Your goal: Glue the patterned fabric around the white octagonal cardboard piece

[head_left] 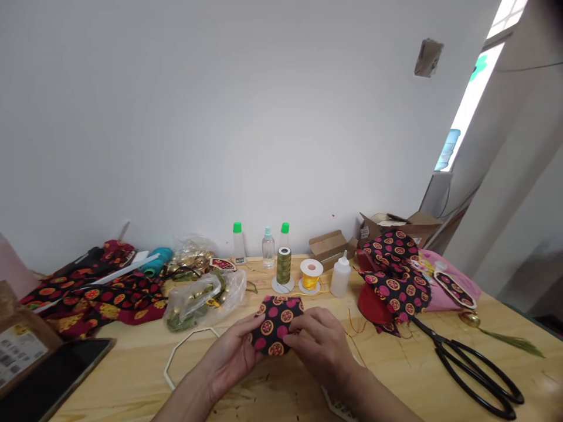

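A small piece covered in black cloth with red and orange dots (278, 322) lies between both hands above the wooden table (404, 375). My left hand (231, 354) grips its left edge, fingers curled around it. My right hand (323, 346) pinches its right edge from above. A white octagonal frame (178, 351) lies on the table just left of my left hand.
Large black scissors (475, 366) lie at the right. Behind the hands stand an olive thread spool (284, 266), a yellow cord spool (311, 275) and glue bottles (340, 275). Patterned cloth heaps (396, 272) lie right and left, with a bag of gold bells (202, 296) and a dark phone (53, 375).
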`<state>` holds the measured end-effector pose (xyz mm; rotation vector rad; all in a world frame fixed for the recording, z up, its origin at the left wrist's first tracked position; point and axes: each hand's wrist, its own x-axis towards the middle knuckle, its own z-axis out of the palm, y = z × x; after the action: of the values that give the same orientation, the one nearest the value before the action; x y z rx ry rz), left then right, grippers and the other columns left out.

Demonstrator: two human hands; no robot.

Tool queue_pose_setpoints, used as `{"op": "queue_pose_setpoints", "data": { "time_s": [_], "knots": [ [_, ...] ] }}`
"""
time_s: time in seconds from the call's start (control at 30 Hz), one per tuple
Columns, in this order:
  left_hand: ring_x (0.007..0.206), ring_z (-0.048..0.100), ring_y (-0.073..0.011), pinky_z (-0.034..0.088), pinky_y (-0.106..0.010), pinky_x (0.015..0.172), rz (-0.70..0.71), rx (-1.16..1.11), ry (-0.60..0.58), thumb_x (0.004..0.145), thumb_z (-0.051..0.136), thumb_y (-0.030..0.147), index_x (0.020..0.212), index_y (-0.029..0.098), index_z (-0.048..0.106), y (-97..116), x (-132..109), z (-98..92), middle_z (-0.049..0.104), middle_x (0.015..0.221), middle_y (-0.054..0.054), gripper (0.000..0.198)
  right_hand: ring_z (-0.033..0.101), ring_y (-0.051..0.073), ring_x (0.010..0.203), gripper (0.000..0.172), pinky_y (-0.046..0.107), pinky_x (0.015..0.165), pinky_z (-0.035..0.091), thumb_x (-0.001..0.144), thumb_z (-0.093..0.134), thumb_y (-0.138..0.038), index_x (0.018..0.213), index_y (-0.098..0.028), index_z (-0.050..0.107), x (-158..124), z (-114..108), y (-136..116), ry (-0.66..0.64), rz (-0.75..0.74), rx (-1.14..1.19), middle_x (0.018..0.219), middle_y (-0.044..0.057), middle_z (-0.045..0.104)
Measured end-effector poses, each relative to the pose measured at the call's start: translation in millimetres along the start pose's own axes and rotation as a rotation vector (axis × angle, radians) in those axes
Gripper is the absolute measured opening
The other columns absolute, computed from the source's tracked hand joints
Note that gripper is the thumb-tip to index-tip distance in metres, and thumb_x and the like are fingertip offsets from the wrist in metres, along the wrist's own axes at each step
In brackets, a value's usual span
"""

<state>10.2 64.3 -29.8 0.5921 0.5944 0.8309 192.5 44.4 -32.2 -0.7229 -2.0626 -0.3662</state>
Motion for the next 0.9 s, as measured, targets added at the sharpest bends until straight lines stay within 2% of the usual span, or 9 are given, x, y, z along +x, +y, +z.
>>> {"op": "queue_pose_setpoints", "data": {
  "time_s": [0.07,0.17,0.27,0.4,0.5,0.57,0.67,0.8,0.9],
  "knots": [
    [0.086,0.062,-0.0219,0.044,-0.034,0.08,0.067,0.02,0.026,0.077,0.053,0.011,0.1,0.008,0.058,-2,3,-1.9,0.067,0.092,-0.012,0.023,0.053,0.014,0.075,0.012,0.028,0.065,0.042,0.079,0.053,-0.015,0.08,-0.025,0.062,0,-1,3,-0.08,-0.068,-0.049,0.083,0.0,0.066],
    [0.088,0.062,-0.0228,0.045,-0.034,0.08,0.1,0.013,0.004,0.077,0.054,0.01,0.098,0.009,0.059,-3,5,-2.7,0.067,0.094,-0.013,0.022,0.053,0.015,0.088,0.017,0.029,0.077,0.041,0.079,0.053,-0.014,0.089,-0.025,0.061,2,-3,9,-0.174,-0.194,-0.055,0.094,0.0,0.065],
    [0.088,0.061,-0.0225,0.045,-0.034,0.081,0.104,-0.006,0.006,0.077,0.054,0.01,0.099,0.01,0.059,-3,5,-1.2,0.067,0.095,-0.012,0.022,0.052,0.014,0.094,0.016,0.029,0.087,0.038,0.078,0.055,-0.017,0.089,-0.025,0.061,5,-1,13,-0.185,-0.238,-0.013,0.095,-0.002,0.066],
    [0.087,0.062,-0.0221,0.045,-0.035,0.081,0.097,-0.022,0.028,0.079,0.053,0.014,0.099,0.01,0.059,-4,6,-1.3,0.067,0.093,-0.012,0.021,0.055,0.014,0.09,0.008,0.03,0.084,0.04,0.077,0.058,-0.023,0.082,-0.028,0.063,6,4,14,-0.159,-0.205,0.063,0.089,-0.004,0.068],
    [0.09,0.061,-0.0237,0.044,-0.037,0.083,0.095,-0.018,0.011,0.079,0.053,0.017,0.101,0.01,0.059,-5,8,-3.4,0.066,0.096,-0.013,0.024,0.056,0.016,0.085,0.008,0.031,0.077,0.044,0.077,0.058,-0.031,0.081,-0.027,0.063,5,4,18,-0.124,-0.094,0.203,0.086,-0.001,0.067],
    [0.092,0.06,-0.0251,0.043,-0.039,0.084,0.1,-0.001,0.009,0.078,0.055,0.019,0.102,0.011,0.058,-6,8,-3.5,0.066,0.098,-0.014,0.026,0.055,0.018,0.084,0.014,0.034,0.075,0.044,0.079,0.054,-0.034,0.086,-0.025,0.062,3,3,24,-0.068,0.067,0.263,0.087,0.003,0.065],
    [0.096,0.058,-0.0256,0.04,-0.039,0.088,0.084,0.029,-0.017,0.078,0.055,0.018,0.105,0.011,0.058,-7,8,0.4,0.065,0.101,-0.014,0.028,0.054,0.02,0.088,0.019,0.037,0.076,0.044,0.077,0.056,-0.031,0.094,-0.023,0.06,2,4,33,0.031,0.29,0.221,0.093,0.007,0.061],
    [0.098,0.057,-0.0259,0.039,-0.039,0.088,0.061,0.071,-0.073,0.078,0.055,0.018,0.108,0.012,0.057,-9,6,8.6,0.064,0.103,-0.014,0.03,0.052,0.021,0.092,0.024,0.036,0.077,0.043,0.073,0.062,-0.028,0.096,-0.023,0.06,0,9,35,0.009,0.338,0.217,0.096,0.007,0.058],
    [0.099,0.057,-0.0255,0.04,-0.038,0.087,0.033,0.109,-0.099,0.078,0.055,0.018,0.109,0.013,0.057,-12,6,11.0,0.064,0.104,-0.013,0.031,0.054,0.02,0.086,0.018,0.035,0.075,0.043,0.073,0.061,-0.025,0.09,-0.022,0.062,1,13,32,-0.046,0.373,0.272,0.089,0.006,0.061]
  ]
}}
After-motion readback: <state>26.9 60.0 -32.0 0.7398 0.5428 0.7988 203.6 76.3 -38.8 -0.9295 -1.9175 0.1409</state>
